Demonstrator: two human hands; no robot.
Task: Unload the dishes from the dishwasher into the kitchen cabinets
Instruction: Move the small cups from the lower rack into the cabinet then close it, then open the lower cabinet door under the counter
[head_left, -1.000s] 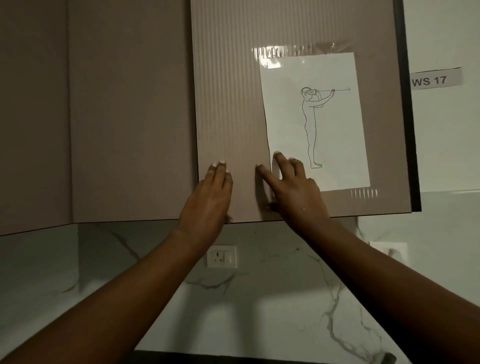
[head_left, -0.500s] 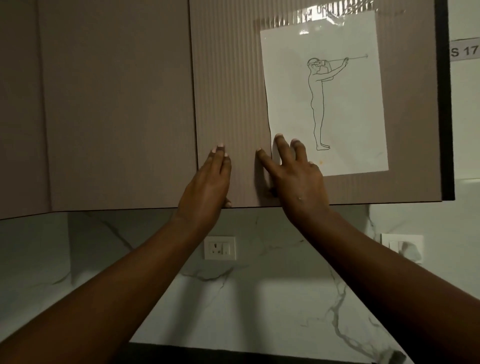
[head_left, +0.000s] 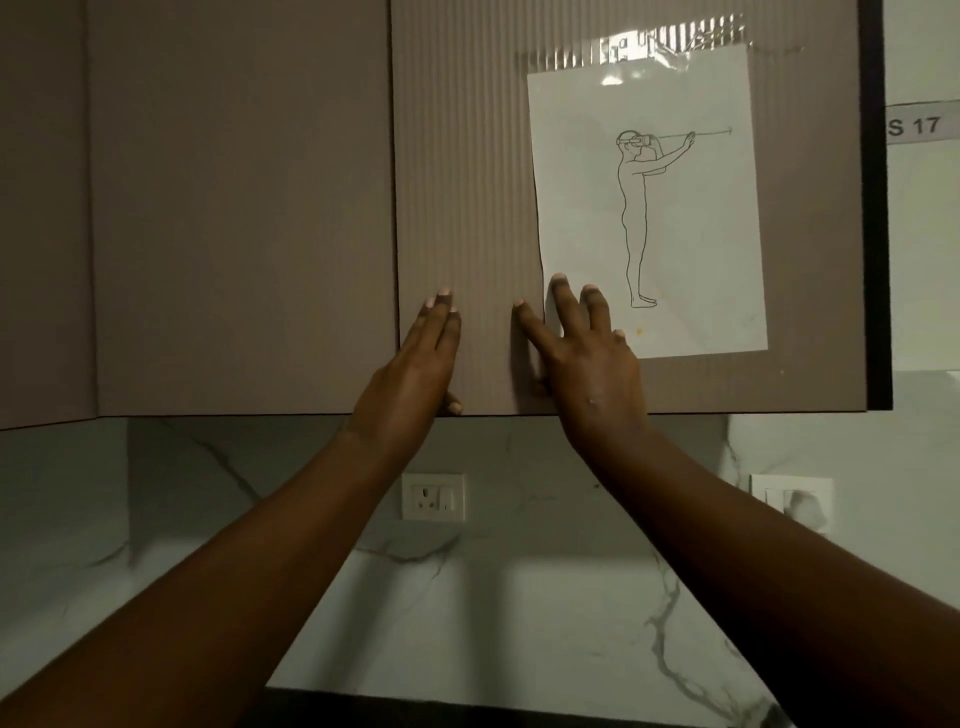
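Two hands lie flat on a closed cabinet door (head_left: 467, 208) in the single head view. The left hand (head_left: 415, 374) has its fingers together and straight, its thumb hooked at the door's bottom edge; it holds nothing. The right hand (head_left: 587, 364) is spread wide, palm to the door, two fingertips lying over the lower left corner of a taped sheet (head_left: 649, 208) that bears a line drawing of a standing figure; it too holds nothing. The ribbed door sits flush with the smooth door (head_left: 239, 208) to its left, so the cabinet appears shut. Below are a marble backsplash (head_left: 519, 597) and a socket (head_left: 432, 496); a label (head_left: 917, 126) hangs on the wall to the right. No dish and no dishwasher is in view, so where they stand cannot be told. Judged from this, the unloading shows no visible progress: nothing is in hand and the cabinet is closed. Whether any dishes are already shelved behind the door cannot be seen.
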